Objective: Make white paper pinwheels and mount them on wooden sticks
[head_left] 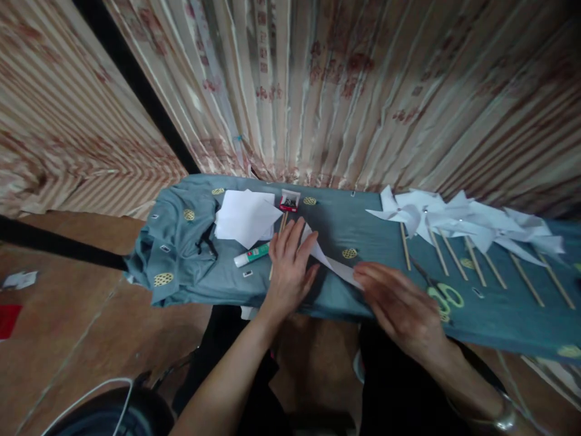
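A narrow folded piece of white paper point(333, 264) stretches between my two hands above the cloth. My left hand point(289, 257) lies with its fingers outstretched at the paper's left end. At the other end, the fingers of my right hand point(403, 303) are pressed together on the tip. Close beside my left hand are a green and white glue stick point(251, 255) and thin wooden sticks point(284, 223), partly covered by the hand. Scissors with yellow-green handles point(447, 297) lie just past my right hand.
Loose white sheets point(247, 218) lie at the left, near a small red box point(289, 200) of tiny dark pieces. Several paper pinwheels point(472, 223) on sticks line the right side. Grey-blue cloth point(318, 300) covers the table; a patterned curtain point(327, 91) hangs behind.
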Available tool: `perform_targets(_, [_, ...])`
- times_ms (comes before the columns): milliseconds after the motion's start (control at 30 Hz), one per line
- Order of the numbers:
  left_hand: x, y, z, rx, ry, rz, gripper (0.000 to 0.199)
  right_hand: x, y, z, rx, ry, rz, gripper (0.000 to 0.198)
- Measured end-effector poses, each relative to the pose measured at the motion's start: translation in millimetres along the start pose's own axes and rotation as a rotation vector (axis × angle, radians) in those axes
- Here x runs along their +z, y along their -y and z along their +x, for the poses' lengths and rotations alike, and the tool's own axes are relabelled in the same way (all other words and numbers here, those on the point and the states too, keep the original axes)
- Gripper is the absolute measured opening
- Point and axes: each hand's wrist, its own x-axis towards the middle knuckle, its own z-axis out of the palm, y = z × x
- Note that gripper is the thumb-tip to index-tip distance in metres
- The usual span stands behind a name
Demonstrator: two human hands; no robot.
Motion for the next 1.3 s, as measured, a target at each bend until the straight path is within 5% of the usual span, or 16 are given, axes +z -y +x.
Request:
perform_targets(233, [11.5,-9.4,-27.5,0.159,0.148,0.004,0.048,-3.3,5.9,-72.0,-0.007,0.174,-0.041,0.025])
perform_targets(367, [19.3,-12.2,-38.0,0.182,0.259,-0.011,0.035,-6.9,6.1,-83.3,0.021,0.173,-0.012,0.026])
perform_targets(600, [23.0,-8.4,-41.2,0.14,0.508,-0.074,0.046,8.9,-18.5,-91.2,0.228,0.311,0.049,0.036])
perform_targets(867, [13.9,-6.3,-44.5,0.092,0.486,-0.178,0.02,15.3,-45.6,-76.1,0.354,0.359,0.272,0.023])
perform_targets(1133, [17.5,-8.9,-43.3,-0.065,0.426,-0.182,0.036,33.0,-56.6,-67.2,0.789,0.312,0.51,0.021])
perform_targets(1300, [24.9,-3.9,-45.2,-0.094,0.389,-0.164,0.039,42.2,-62.0,-63.0,0.919,0.242,0.54,0.032])
